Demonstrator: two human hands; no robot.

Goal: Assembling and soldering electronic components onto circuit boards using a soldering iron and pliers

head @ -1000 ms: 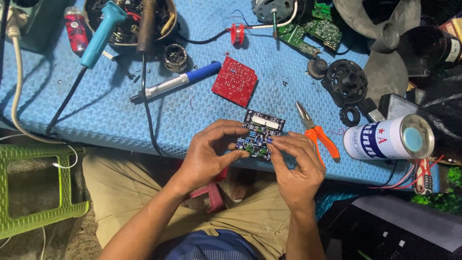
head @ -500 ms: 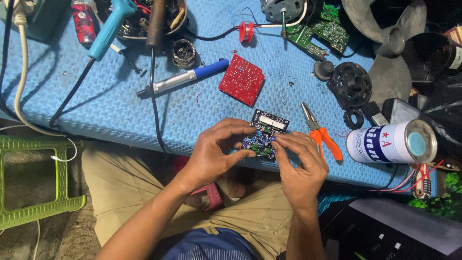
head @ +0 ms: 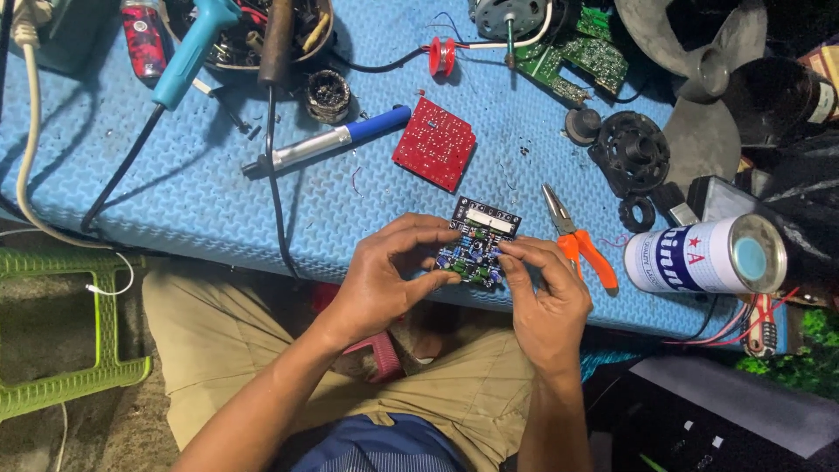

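A small dark circuit board point(head: 479, 238) studded with blue and green parts is held over the near edge of the blue mat point(head: 201, 201). My left hand point(head: 389, 275) grips its left side with thumb and fingers curled round it. My right hand point(head: 544, 297) pinches its right edge, fingertips on the components. Just beyond lies a red circuit board point(head: 434, 142). Orange-handled pliers point(head: 577, 240) rest on the mat right beside my right hand.
A blue-and-silver desoldering pump point(head: 328, 142), a teal soldering tool point(head: 188, 48), a white and blue can point(head: 703, 255) on its side, black round parts point(head: 631, 153), green boards point(head: 572, 52) and a motor point(head: 505, 17) crowd the mat. A green stool point(head: 65, 385) stands at lower left.
The view has shifted slightly, so the mat's things sit a little lower in the frame. Both hands keep hold of the dark board with only small finger shifts.
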